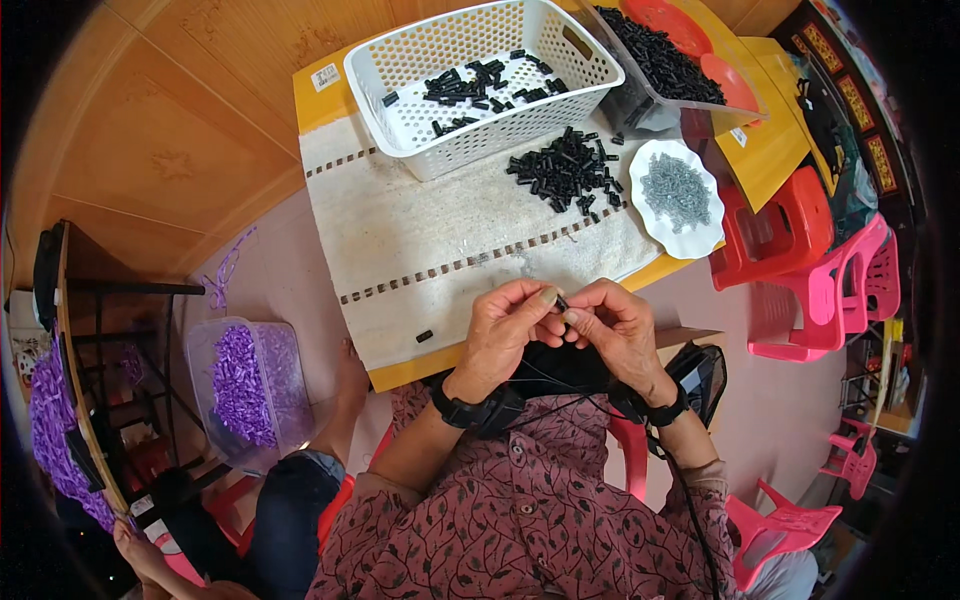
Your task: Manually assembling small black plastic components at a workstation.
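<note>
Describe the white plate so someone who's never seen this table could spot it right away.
On the yellow-edged table, find the white perforated basket, then the heap of black pieces in front of it. Right of that heap, beyond the right hand, sits the white plate. Unlike its neighbours, it has a wavy rim and holds small greyish pieces.

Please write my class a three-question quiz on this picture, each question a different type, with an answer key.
1. True or false: the white wavy-edged plate lies to the right of the loose black pile.
2. What is pinched between the left hand and right hand? A) a spoon B) a small black piece C) a paper cup
3. Fill in: the clear tub left of the table holds ____.

Key: 1. True. 2. B. 3. Purple pieces.
</note>
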Demonstrator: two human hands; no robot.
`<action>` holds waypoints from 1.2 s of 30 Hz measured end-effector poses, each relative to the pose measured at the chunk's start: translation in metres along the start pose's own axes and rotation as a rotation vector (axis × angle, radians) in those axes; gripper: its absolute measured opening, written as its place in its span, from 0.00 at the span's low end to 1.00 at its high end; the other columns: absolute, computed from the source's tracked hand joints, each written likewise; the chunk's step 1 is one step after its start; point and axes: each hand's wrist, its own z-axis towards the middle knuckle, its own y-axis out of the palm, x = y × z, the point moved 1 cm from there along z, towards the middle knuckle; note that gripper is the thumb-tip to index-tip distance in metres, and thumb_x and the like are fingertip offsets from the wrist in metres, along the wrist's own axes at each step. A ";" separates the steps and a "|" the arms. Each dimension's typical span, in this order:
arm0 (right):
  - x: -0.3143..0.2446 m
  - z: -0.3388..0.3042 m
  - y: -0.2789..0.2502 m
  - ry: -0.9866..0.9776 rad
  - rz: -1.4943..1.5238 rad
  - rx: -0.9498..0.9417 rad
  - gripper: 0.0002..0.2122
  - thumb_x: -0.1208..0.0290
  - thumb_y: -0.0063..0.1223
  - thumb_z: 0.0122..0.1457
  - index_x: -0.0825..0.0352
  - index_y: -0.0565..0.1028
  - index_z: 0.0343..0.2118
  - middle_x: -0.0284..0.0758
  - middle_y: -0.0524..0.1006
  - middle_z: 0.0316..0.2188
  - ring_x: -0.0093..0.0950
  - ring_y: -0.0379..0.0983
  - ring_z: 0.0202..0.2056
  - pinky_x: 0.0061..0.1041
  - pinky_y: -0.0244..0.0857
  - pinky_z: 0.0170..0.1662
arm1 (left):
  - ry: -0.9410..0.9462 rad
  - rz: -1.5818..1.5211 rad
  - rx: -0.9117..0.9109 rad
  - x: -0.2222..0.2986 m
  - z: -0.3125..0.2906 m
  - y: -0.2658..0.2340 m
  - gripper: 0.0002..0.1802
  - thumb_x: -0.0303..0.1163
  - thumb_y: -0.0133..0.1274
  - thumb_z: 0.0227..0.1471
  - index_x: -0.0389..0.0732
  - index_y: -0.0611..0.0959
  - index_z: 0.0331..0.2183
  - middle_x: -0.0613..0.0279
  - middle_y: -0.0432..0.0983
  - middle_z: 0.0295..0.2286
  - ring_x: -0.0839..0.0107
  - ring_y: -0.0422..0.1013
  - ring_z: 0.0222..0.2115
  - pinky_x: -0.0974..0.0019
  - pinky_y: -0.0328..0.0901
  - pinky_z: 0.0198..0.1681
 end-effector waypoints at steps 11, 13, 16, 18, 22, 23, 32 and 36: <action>0.001 -0.006 -0.003 0.067 0.053 -0.025 0.03 0.77 0.50 0.59 0.69 0.71 0.35 0.28 0.74 0.25 0.13 0.68 0.24 0.12 0.64 0.27 | 0.002 0.035 -0.049 -0.005 -0.001 0.001 0.11 0.29 0.48 0.57 0.32 0.77 0.39 0.61 0.76 0.27 0.77 0.72 0.24 0.73 0.70 0.27; 0.002 -0.008 -0.004 0.077 0.055 -0.036 0.03 0.77 0.50 0.59 0.69 0.71 0.34 0.28 0.74 0.26 0.13 0.68 0.24 0.12 0.63 0.27 | 0.016 0.060 -0.042 -0.008 -0.002 0.000 0.10 0.28 0.48 0.57 0.32 0.77 0.39 0.60 0.75 0.27 0.77 0.72 0.24 0.73 0.70 0.27; 0.004 -0.011 -0.006 0.090 0.054 -0.053 0.02 0.77 0.50 0.59 0.69 0.70 0.34 0.28 0.74 0.26 0.13 0.68 0.24 0.12 0.64 0.28 | 0.015 0.093 -0.058 -0.010 -0.006 0.001 0.10 0.27 0.47 0.57 0.31 0.77 0.39 0.60 0.75 0.27 0.76 0.72 0.24 0.73 0.70 0.28; 0.006 -0.012 -0.007 0.094 0.046 -0.055 0.02 0.78 0.50 0.58 0.70 0.70 0.33 0.29 0.74 0.26 0.13 0.68 0.25 0.13 0.64 0.28 | 0.029 0.121 -0.026 -0.010 -0.009 0.005 0.10 0.26 0.47 0.57 0.31 0.77 0.40 0.60 0.75 0.27 0.76 0.73 0.25 0.73 0.71 0.29; 0.011 -0.012 -0.006 0.086 0.024 -0.059 0.02 0.78 0.50 0.58 0.70 0.70 0.33 0.28 0.74 0.26 0.13 0.68 0.26 0.13 0.64 0.29 | 0.049 0.255 -0.024 -0.011 -0.013 0.003 0.11 0.25 0.45 0.58 0.31 0.76 0.41 0.59 0.75 0.27 0.75 0.73 0.26 0.73 0.71 0.30; 0.013 -0.012 -0.006 0.078 0.016 -0.063 0.02 0.79 0.50 0.57 0.70 0.70 0.33 0.28 0.73 0.26 0.12 0.67 0.26 0.12 0.63 0.29 | 0.043 0.250 -0.031 -0.013 -0.014 0.000 0.11 0.25 0.46 0.58 0.31 0.76 0.42 0.59 0.76 0.28 0.75 0.73 0.26 0.73 0.71 0.30; 0.019 -0.010 0.000 0.136 -0.064 -0.110 0.02 0.79 0.51 0.56 0.69 0.71 0.32 0.24 0.71 0.25 0.10 0.65 0.26 0.11 0.61 0.28 | 0.026 0.235 -0.058 -0.018 -0.018 -0.017 0.11 0.24 0.49 0.56 0.30 0.75 0.41 0.59 0.75 0.29 0.75 0.74 0.27 0.74 0.71 0.31; 0.019 -0.006 0.004 0.146 -0.104 -0.125 0.02 0.79 0.51 0.56 0.70 0.71 0.31 0.25 0.71 0.24 0.11 0.65 0.24 0.12 0.62 0.27 | -0.021 0.202 -0.081 -0.014 -0.018 -0.023 0.10 0.24 0.49 0.55 0.31 0.74 0.40 0.59 0.75 0.29 0.75 0.74 0.27 0.74 0.71 0.31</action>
